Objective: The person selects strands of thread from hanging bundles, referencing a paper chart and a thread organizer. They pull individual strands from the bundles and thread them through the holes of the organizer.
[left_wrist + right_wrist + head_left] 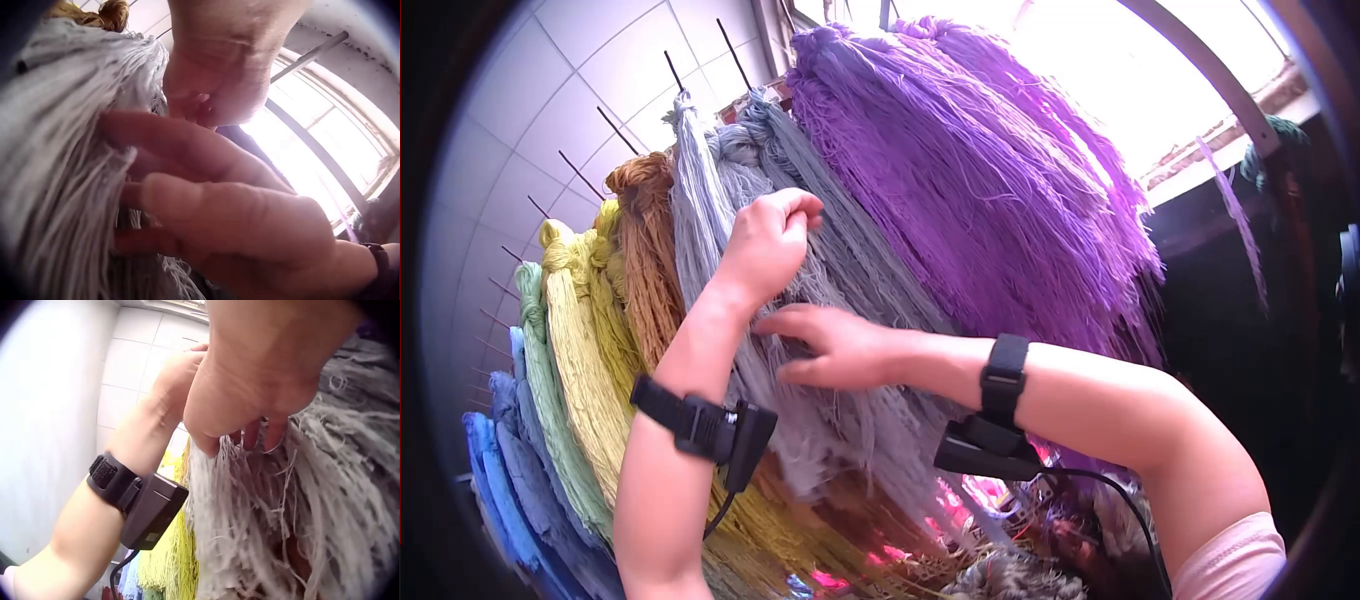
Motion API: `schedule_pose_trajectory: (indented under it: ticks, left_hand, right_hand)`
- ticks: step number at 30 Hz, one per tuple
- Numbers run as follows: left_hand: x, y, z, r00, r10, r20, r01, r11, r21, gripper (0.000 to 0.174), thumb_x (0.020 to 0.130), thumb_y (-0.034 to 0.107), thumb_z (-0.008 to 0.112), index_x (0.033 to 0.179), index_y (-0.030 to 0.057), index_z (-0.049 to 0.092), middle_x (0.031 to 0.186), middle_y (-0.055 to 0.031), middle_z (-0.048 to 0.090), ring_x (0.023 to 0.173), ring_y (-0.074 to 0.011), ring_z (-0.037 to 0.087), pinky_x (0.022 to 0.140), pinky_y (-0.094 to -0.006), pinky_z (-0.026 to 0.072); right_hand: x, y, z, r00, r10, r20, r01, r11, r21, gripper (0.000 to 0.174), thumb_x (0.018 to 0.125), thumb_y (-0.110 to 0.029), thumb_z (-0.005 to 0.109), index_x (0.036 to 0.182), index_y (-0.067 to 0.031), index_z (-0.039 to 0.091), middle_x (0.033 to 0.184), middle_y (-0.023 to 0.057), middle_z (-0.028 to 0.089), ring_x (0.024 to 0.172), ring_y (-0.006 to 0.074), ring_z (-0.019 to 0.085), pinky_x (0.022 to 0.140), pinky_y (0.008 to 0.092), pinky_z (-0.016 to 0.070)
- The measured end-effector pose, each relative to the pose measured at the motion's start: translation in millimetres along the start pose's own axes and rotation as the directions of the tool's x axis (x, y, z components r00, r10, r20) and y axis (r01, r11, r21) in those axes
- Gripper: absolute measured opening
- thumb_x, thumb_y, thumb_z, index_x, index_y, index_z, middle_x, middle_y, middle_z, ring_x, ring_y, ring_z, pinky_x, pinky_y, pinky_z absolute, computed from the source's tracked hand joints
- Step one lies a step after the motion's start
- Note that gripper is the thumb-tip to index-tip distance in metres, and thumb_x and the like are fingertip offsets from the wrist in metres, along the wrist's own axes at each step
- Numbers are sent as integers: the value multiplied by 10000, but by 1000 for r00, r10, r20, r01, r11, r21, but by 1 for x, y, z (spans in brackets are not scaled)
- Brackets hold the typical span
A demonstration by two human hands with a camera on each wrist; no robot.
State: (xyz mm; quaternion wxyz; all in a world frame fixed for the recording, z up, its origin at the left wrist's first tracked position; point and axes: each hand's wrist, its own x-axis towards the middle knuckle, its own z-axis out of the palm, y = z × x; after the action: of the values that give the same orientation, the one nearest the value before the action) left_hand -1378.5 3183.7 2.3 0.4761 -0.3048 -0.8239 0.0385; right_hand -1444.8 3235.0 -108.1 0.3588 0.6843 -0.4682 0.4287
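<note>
A thick hank of pale grey yarn (695, 190) hangs in front of me, its loose strands spreading downward. My left hand (765, 250) is raised against its upper part with the fingers curled; I cannot tell whether strands are caught inside them. Lower down, my right hand (835, 345) reaches in from the right, thumb apart from the fingers. In the left wrist view, the right hand's loosely bent fingers (181, 144) reach among the grey strands (69, 156). Its fingertips disappear into the frayed grey yarn (237, 506) in the right wrist view.
Purple yarn (980, 190) hangs to the right. Brown yarn (645, 220), yellow yarn (575, 330), green yarn (550, 370) and blue yarn (520, 500) hang leftward. Thin dark rods (735, 55) stick out above. Tangled yarn (1020, 575) lies below. A bright window (1100, 70) is behind.
</note>
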Motion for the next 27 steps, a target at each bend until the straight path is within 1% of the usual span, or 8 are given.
schedule_pose_trajectory:
  ticks: [2,4,7,13,16,19,22,27]
  left_hand:
    - [23,-22,12,994,-111,-17,110,992,-64,227,813,25,384,959,-42,544,896,-107,589,870,-152,576,703,-253,467]
    - [31,-34,19,981,-179,-69,177,984,-33,241,792,38,398,969,-21,550,909,-125,589,877,-189,567,734,-280,451]
    - [39,-61,30,971,-166,-169,183,979,89,227,763,91,448,924,12,587,891,-172,598,893,-288,567,784,-340,433]
    - [42,-59,41,955,-247,-165,284,922,261,187,756,136,538,883,20,611,863,-129,608,770,-204,580,694,-277,432]
    - [47,-58,46,939,-164,-302,281,872,400,145,725,136,549,794,33,624,856,-149,593,815,-315,560,709,-355,442]
    - [50,-60,52,878,200,-434,101,810,577,109,711,108,558,763,36,622,812,-140,586,751,-310,559,662,-361,446]
    - [61,-65,54,839,268,-473,8,864,504,103,696,83,589,771,17,614,795,-133,581,643,-246,577,608,-313,454]
    - [76,-50,61,826,319,-464,-123,906,405,90,666,52,590,741,7,608,754,-131,571,717,-289,557,654,-355,442]
  right_hand:
    - [4,22,-22,987,-97,-131,83,991,-107,256,685,-85,521,917,9,576,779,118,580,717,197,556,685,310,450]
    - [10,28,-46,938,109,-328,-103,994,36,235,696,-63,476,898,10,570,748,80,573,683,162,538,645,296,445]
    - [33,50,-73,920,122,-371,24,930,366,219,716,-60,419,873,-6,562,807,58,554,736,119,516,643,263,422]
    - [52,81,-118,940,-1,-342,-115,940,-320,364,711,-106,459,1046,24,515,1001,214,529,980,332,491,876,351,367]
    - [41,73,-130,982,103,-160,-171,844,-508,368,685,-85,484,1034,27,521,970,210,538,977,325,493,872,356,369]
    - [45,82,-129,979,170,-114,-202,713,-671,338,658,-53,509,985,31,532,938,216,541,937,331,511,824,367,397]
    - [43,72,-135,964,254,-81,-241,698,-675,254,652,-20,506,895,41,543,923,226,539,902,338,527,772,378,416]
    - [39,66,-143,934,215,-285,-342,769,-540,193,659,-7,487,836,28,556,897,234,550,878,340,542,731,388,423]
